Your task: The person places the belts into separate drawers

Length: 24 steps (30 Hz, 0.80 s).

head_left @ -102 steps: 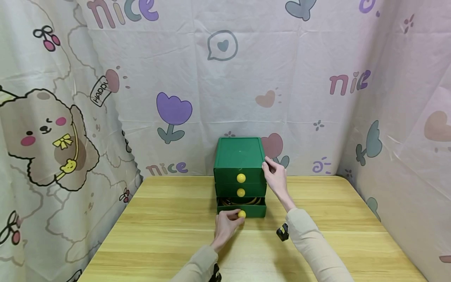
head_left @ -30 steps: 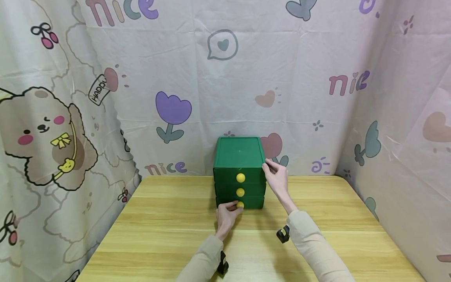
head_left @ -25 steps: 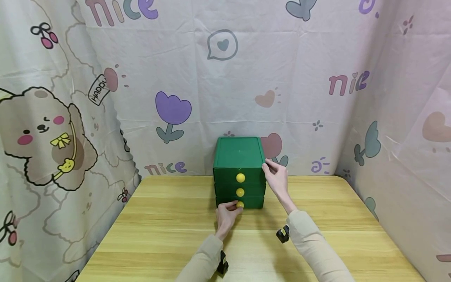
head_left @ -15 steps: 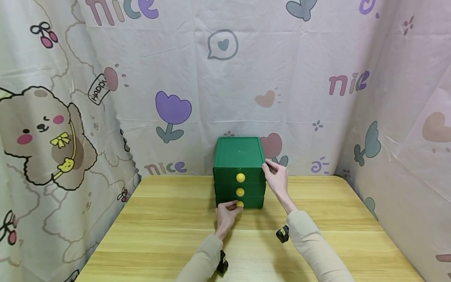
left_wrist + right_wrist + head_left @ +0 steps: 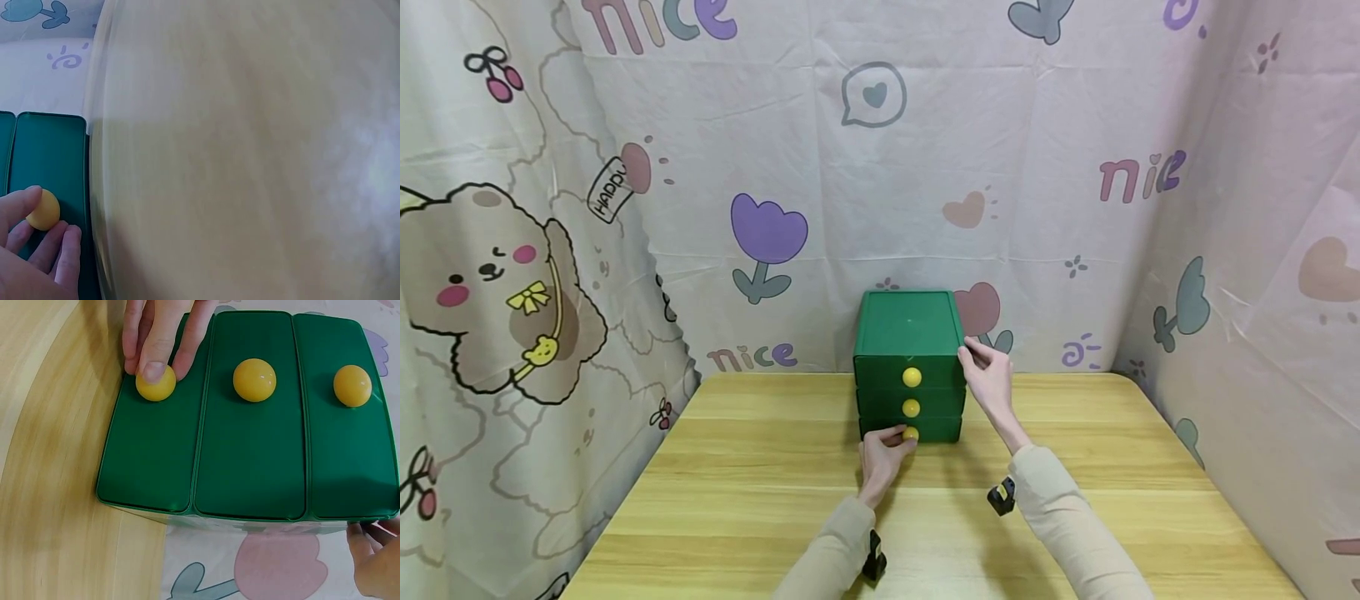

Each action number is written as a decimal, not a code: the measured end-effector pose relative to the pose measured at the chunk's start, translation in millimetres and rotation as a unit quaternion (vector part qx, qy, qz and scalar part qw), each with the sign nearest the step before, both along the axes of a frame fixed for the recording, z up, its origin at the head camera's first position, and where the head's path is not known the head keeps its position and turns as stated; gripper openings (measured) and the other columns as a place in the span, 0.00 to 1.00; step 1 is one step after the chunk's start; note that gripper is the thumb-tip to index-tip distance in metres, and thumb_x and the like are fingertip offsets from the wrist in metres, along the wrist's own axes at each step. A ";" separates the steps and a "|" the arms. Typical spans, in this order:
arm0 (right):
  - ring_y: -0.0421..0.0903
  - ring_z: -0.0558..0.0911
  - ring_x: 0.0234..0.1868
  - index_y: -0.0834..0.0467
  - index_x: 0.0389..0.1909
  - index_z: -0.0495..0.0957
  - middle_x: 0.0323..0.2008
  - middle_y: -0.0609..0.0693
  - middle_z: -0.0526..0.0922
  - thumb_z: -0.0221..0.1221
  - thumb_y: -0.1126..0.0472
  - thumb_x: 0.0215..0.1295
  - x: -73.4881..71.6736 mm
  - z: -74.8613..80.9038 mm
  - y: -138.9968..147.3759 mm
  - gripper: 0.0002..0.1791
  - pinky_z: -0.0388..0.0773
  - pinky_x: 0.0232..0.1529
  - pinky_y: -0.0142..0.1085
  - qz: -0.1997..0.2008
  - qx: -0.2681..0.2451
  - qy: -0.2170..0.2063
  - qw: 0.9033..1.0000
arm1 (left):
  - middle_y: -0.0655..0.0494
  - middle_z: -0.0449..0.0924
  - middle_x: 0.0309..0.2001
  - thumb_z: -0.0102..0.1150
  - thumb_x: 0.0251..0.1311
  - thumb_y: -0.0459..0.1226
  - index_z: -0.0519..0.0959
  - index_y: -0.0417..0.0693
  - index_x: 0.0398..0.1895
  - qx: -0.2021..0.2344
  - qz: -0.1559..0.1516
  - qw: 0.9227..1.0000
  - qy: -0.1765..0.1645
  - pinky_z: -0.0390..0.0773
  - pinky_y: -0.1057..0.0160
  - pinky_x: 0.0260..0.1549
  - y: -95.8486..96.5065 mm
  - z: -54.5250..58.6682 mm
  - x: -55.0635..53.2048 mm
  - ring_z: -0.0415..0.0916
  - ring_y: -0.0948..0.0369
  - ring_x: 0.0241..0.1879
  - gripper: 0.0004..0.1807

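A green three-drawer cabinet [image 5: 912, 325] with round yellow knobs stands at the back of the table, all its drawers pushed in. My left hand [image 5: 882, 461] has thumb and fingers around the bottom drawer's knob [image 5: 47, 212]. In the right wrist view the thumb of the left hand [image 5: 162, 337] lies on that knob [image 5: 156, 392]. My right hand [image 5: 990, 379] holds the cabinet's upper right front edge between thumb and fingers. The middle knob [image 5: 254, 380] and top knob [image 5: 352, 385] are untouched. What the drawers contain is hidden.
The wooden table [image 5: 737, 500] spreads out in front of and beside the cabinet. A patterned white curtain [image 5: 880, 183] hangs close behind it, with more cloth at both sides. Small black devices [image 5: 1002, 497] are worn at both wrists.
The bottom drawer, pulled out at first with coiled yellowish loops visible inside, has slid back in along with my left hand. My right hand has stayed at the cabinet's edge; the last second is still.
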State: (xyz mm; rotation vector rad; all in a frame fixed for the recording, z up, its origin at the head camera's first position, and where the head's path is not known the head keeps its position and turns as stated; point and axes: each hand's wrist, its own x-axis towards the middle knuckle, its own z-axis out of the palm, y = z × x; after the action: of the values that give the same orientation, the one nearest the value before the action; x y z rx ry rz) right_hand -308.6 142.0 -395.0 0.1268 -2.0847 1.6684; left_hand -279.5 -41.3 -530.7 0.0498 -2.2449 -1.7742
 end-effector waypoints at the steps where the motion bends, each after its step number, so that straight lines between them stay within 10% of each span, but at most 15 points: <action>1: 0.57 0.84 0.58 0.63 0.60 0.80 0.59 0.63 0.82 0.60 0.61 0.71 -0.3 0.1 0.0 0.19 0.78 0.50 0.20 0.000 0.000 0.001 1.000 | 0.44 0.90 0.36 0.77 0.49 0.33 0.89 0.40 0.42 0.000 0.001 1.000 -0.002 0.84 0.68 0.35 0.1 -0.3 -0.4 0.89 0.54 0.38 0.14; 15: 0.60 0.78 0.65 0.71 0.64 0.74 0.64 0.68 0.76 0.55 0.66 0.74 31.0 26.5 -3.9 0.21 0.71 0.47 0.10 0.030 -0.001 -0.024 0.999 | 0.41 0.89 0.43 0.74 0.54 0.36 0.86 0.39 0.50 -0.012 -0.052 0.999 0.001 0.86 0.58 0.44 -13.1 -1.0 8.7 0.88 0.51 0.43 0.20; 24: 0.58 0.81 0.62 0.63 0.64 0.77 0.62 0.63 0.80 0.52 0.59 0.78 13.1 -11.4 18.2 0.20 0.69 0.47 0.10 -0.009 0.022 0.017 1.000 | 0.37 0.87 0.49 0.72 0.57 0.38 0.84 0.38 0.55 -0.047 -0.064 0.997 -0.001 0.85 0.52 0.48 -55.0 11.3 15.6 0.86 0.47 0.49 0.23</action>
State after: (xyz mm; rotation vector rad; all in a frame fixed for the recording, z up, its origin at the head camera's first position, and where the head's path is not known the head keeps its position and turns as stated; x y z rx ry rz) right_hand -295.5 160.2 -406.3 0.1493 -2.0908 1.6003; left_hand -264.0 -96.3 -519.5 -0.1131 -2.3784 -1.7285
